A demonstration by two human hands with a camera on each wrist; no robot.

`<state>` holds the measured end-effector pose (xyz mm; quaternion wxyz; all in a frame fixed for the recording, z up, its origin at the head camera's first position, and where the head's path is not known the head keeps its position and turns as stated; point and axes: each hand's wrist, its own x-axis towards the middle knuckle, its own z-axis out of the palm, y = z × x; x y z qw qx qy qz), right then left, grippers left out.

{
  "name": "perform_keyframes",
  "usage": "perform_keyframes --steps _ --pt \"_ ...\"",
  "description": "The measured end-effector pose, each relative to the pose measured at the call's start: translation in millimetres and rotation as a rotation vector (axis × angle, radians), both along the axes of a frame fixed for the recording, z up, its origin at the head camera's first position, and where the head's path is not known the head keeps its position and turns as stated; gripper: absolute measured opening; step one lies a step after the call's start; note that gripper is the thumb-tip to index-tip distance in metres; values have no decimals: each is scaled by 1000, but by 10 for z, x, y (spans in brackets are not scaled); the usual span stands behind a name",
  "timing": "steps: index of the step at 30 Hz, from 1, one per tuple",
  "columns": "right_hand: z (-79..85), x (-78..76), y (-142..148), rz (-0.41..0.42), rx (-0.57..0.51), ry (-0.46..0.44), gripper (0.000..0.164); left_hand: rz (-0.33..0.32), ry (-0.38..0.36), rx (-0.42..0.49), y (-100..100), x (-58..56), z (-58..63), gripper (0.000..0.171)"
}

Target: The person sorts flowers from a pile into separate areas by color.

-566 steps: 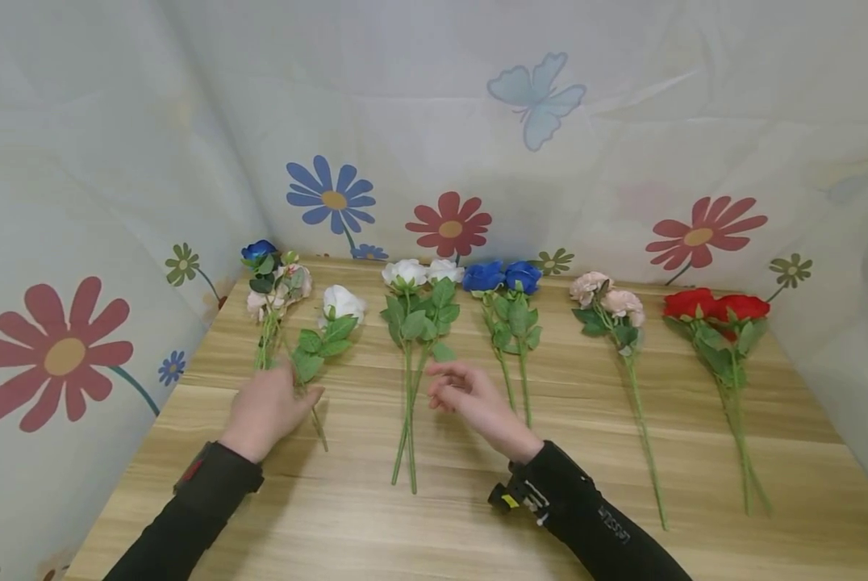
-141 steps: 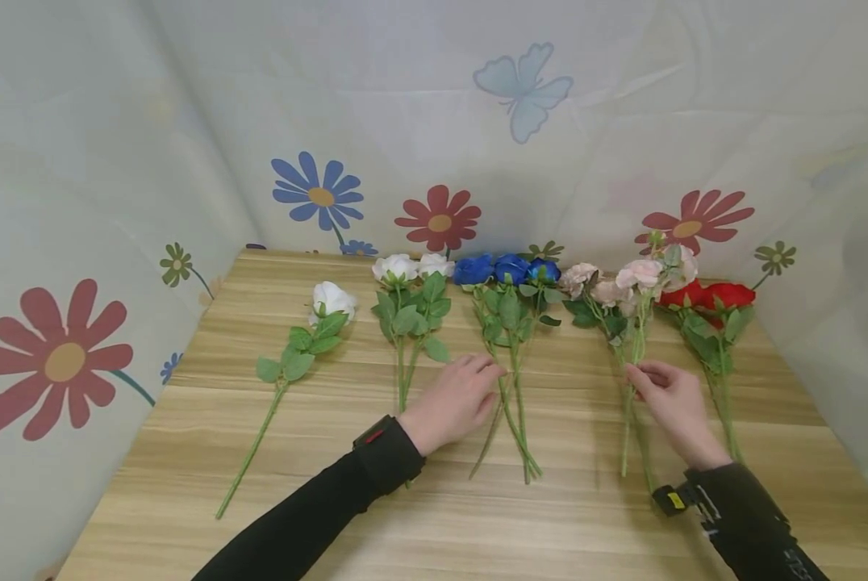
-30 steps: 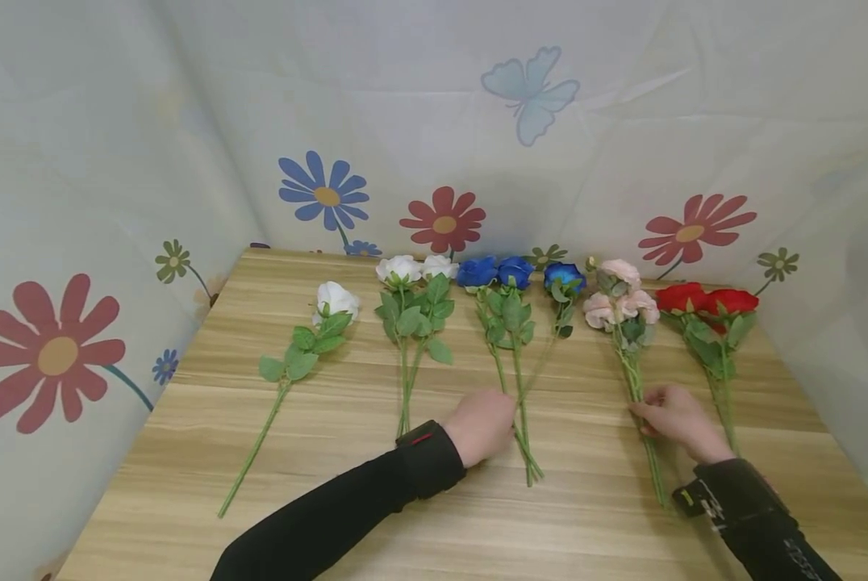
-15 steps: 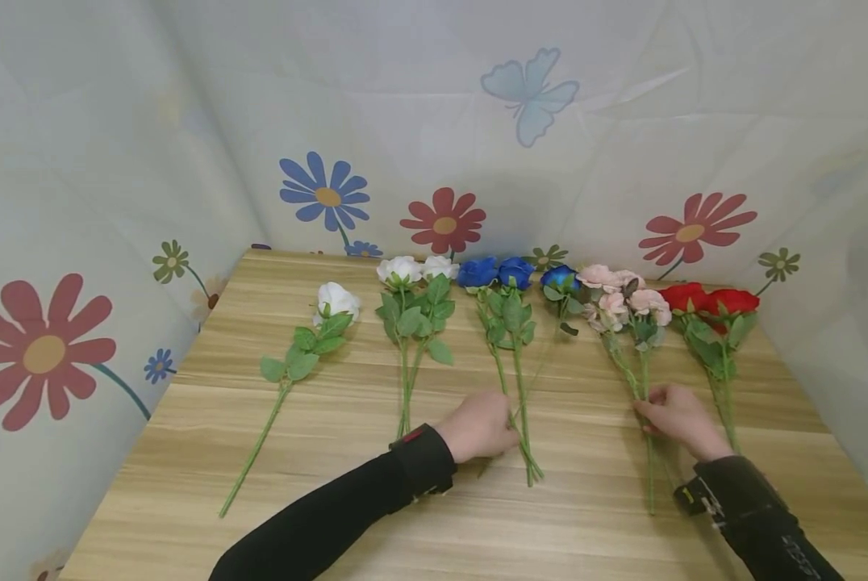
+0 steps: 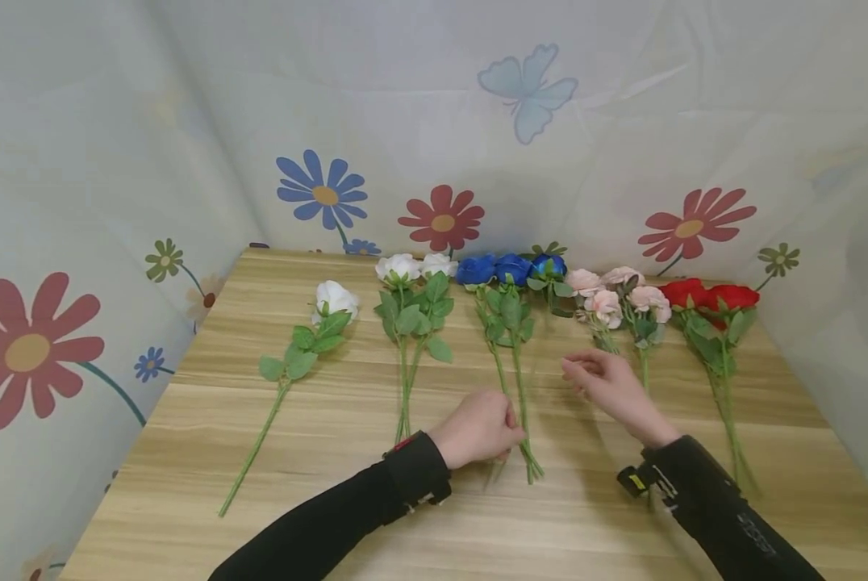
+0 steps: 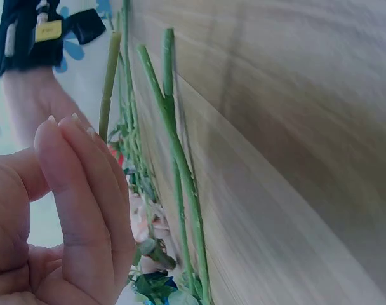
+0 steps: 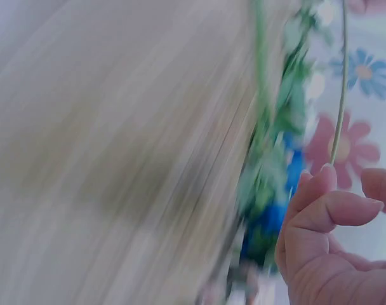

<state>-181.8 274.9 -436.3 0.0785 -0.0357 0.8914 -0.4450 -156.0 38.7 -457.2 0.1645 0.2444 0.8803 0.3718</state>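
My left hand (image 5: 476, 428) pinches the lower stem of a bright blue rose (image 5: 548, 268). That stem's cut end (image 6: 109, 82) sticks up past the fingertips in the left wrist view. Beneath the hand lie the crossed stems of two darker blue roses (image 5: 494, 269). My right hand (image 5: 618, 394) is lifted near the blue rose's stem, thumb and forefinger apart, holding nothing. In the right wrist view the thin stem (image 7: 341, 95) runs down behind its fingertips; contact cannot be told. Pale pink flowers (image 5: 607, 308) lie just beyond the right hand, their stems partly hidden.
On the wooden table (image 5: 318, 516), two white roses (image 5: 414, 268) lie left of the blue ones, and a single white rose (image 5: 335, 300) lies farther left. Two red flowers (image 5: 708, 297) lie at the right. A printed curtain (image 5: 405, 121) stands behind.
The right hand has let go of the pink flowers and moved left. These now lie spread beside the blue rose. The left hand keeps the blue rose's stem, its head shifted left toward the other blue roses.
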Motion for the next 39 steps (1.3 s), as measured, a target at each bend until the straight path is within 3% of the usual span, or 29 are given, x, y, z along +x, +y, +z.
perform_keyframes --steps 4,9,18,24,27,32,39 --pt "-23 -85 -249 6 -184 -95 52 -2 0 9 32 24 10 30" --pt "-51 -144 -412 -32 -335 -116 45 -7 33 -1 44 30 1 28" --pt "-8 -151 -546 -114 -302 -34 38 -4 94 5 83 56 -4 26" --pt "-3 -172 -574 -63 -334 1 36 5 126 0 76 44 -28 22" --pt "-57 -240 -583 -1 -301 -44 37 -6 131 -26 66 35 -56 25" --pt "-203 -357 -565 96 -117 -84 33 -56 144 -96 63 27 -113 33" --pt "-255 -385 -554 108 7 -67 36 -43 141 -154 46 5 -137 49"
